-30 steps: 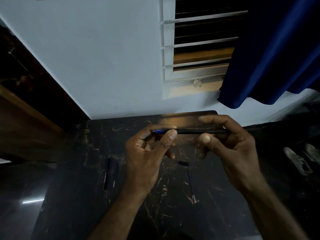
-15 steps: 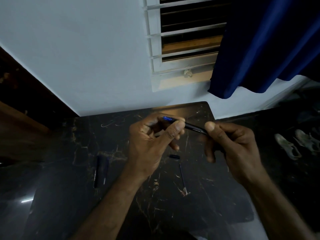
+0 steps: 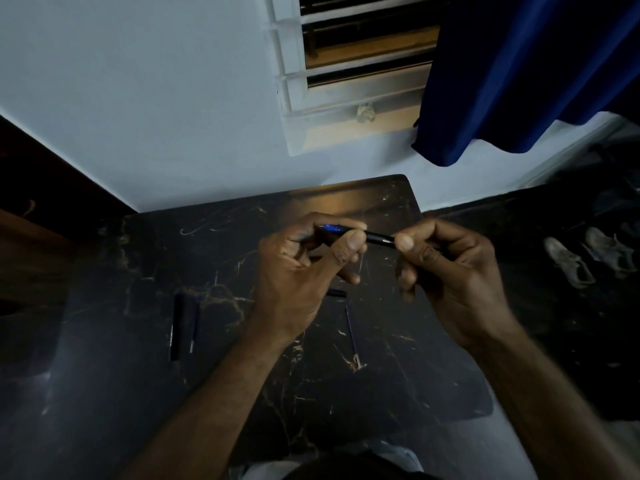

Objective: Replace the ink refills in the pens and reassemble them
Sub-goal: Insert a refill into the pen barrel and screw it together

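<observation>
Above the dark marble table (image 3: pixel 138 393) both hands hold one black pen (image 3: pixel 379 239). My left hand (image 3: pixel 298 271) pinches its blue end between thumb and fingers. My right hand (image 3: pixel 450 271) grips the black barrel at the other end; the far part of the barrel is hidden in the fist. Below the hands a thin ink refill (image 3: pixel 351 330) lies on the table, with a small black pen part (image 3: pixel 336 293) just above it. Two more pens (image 3: pixel 183 323) lie side by side at the left.
The table's far edge meets a pale wall with a louvred window (image 3: pixel 363 64). A blue curtain (image 3: pixel 519 71) hangs at the upper right. Shoes (image 3: pixel 585 258) lie on the dark floor to the right. A wooden piece of furniture (image 3: pixel 31 244) stands at the left.
The pen went from level to tilted, its right end lower, and my right hand slid down and closer to the left hand. The view shifted, so the scene sits lower left.
</observation>
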Demonstrator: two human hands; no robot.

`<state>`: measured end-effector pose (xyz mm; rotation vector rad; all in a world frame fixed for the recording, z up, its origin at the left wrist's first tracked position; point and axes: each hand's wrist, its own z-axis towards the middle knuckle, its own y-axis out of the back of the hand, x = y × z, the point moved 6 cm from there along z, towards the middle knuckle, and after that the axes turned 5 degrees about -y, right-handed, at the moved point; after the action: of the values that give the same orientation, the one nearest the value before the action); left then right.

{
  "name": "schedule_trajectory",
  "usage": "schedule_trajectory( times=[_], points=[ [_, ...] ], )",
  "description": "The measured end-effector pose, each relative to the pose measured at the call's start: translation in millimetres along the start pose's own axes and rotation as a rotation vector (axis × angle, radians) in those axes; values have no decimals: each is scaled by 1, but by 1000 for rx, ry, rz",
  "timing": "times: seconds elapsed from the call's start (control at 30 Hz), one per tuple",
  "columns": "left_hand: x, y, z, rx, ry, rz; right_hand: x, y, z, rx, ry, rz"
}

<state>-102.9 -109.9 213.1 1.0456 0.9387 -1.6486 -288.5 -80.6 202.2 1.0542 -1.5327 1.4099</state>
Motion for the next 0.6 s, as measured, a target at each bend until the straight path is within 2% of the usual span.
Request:
schedule_trajectory(
  times=[0.07,0.13,0.23,0.27,0.33,0.37,0.47,0.6],
  points=[
    [22,3,3,59,31,-46,-8,5,-1,-79,-44,97],
    [63,15,4,48,134,-48,-15,14,-3,-170,-76,210],
    [143,43,-9,35,284,213,-19,30,-8,-241,-81,276],
    [168,46,-17,106,335,356,-20,34,-11,-247,-86,274],
    [214,48,-37,398,269,859,-21,40,-19,-249,-104,258],
    [234,52,-46,465,253,1041,-21,44,-23,-251,-110,244],
    [262,54,-64,524,285,1080,-19,53,-37,-270,-117,212],
    [267,54,-67,490,242,1141,-18,54,-52,-295,-116,178]
  ],
)
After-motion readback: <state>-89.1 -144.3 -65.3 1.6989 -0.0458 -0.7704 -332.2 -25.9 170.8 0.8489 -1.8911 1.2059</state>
